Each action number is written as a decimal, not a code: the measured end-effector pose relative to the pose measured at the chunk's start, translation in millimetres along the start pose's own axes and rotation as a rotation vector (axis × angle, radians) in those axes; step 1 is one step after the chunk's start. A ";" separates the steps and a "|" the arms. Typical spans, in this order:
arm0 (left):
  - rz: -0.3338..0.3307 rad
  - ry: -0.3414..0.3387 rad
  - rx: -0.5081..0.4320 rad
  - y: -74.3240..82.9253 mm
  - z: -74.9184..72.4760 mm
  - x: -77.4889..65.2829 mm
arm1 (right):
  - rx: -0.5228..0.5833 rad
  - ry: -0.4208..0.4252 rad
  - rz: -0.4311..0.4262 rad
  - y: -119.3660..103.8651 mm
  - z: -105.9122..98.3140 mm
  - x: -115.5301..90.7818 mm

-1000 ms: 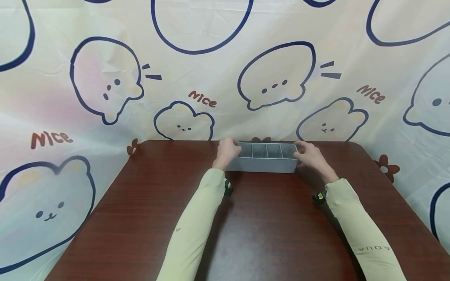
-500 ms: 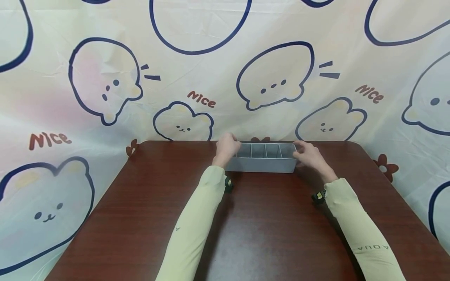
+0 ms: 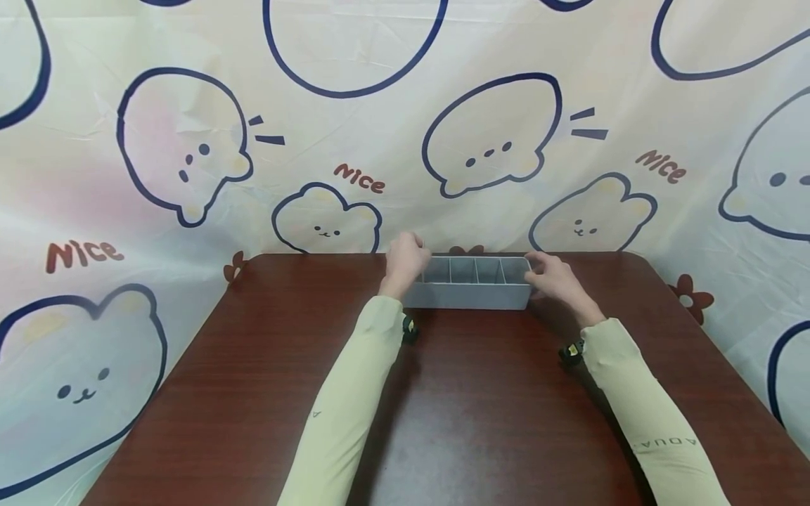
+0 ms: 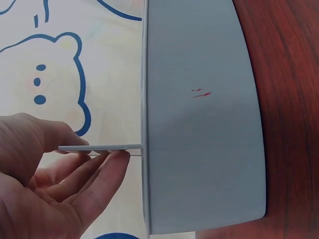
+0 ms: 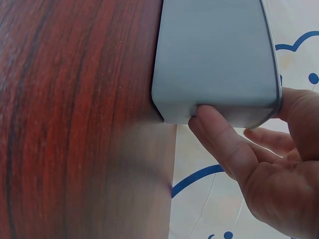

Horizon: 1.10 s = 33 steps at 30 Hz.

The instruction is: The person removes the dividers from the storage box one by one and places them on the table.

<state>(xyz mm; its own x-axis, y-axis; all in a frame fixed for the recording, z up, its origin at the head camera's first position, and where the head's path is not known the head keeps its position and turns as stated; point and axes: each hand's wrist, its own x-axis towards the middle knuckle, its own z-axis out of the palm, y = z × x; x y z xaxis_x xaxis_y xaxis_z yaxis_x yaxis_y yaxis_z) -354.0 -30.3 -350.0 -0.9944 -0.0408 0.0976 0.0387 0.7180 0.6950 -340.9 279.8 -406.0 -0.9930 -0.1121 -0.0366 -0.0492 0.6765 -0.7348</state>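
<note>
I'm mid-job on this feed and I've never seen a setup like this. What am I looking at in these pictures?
There is no machine here, just a person working with two bare hands. The wide picture is taken from the person's head, looking forward and down; the two close-ups are taken from the left and right wrists. On the brown table stands a gray box, open on top and split into compartments. The left hand pinches a thin panel, apparently a divider, sticking up past the box's rim. The right hand holds the box's right end. A patterned sheet hangs behind.
</note>
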 end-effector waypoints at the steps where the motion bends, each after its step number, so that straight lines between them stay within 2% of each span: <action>1: 0.001 0.004 0.000 0.6 -0.8 -0.3 | 0.002 -0.001 -0.002 -0.3 0.0 0.2; 6: -0.008 0.018 -0.012 1.9 -4.0 -2.5 | 0.003 -0.001 -0.006 -0.2 0.6 0.9; 16: -0.006 0.104 -0.069 -2.1 -5.7 -0.5 | -0.015 0.004 0.005 -1.0 1.0 1.1; 23: 0.022 0.153 -0.097 -4.5 -5.9 0.3 | -0.011 0.004 0.005 -1.1 0.9 1.3; 30: -0.043 0.161 -0.134 -4.4 -7.1 -1.0 | -0.004 -0.002 -0.004 -1.2 1.4 1.1; 33: -0.049 0.173 -0.148 -4.4 -6.8 -2.1 | -0.003 -0.002 -0.008 -0.6 1.6 0.7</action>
<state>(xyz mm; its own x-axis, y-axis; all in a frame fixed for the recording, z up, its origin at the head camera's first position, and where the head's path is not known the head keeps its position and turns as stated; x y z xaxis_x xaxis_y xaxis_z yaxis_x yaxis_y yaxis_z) -351.4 -38.1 -348.5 -0.9641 -0.2009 0.1735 0.0178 0.6031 0.7975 -341.4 278.2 -406.6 -0.9923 -0.1192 -0.0325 -0.0573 0.6775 -0.7333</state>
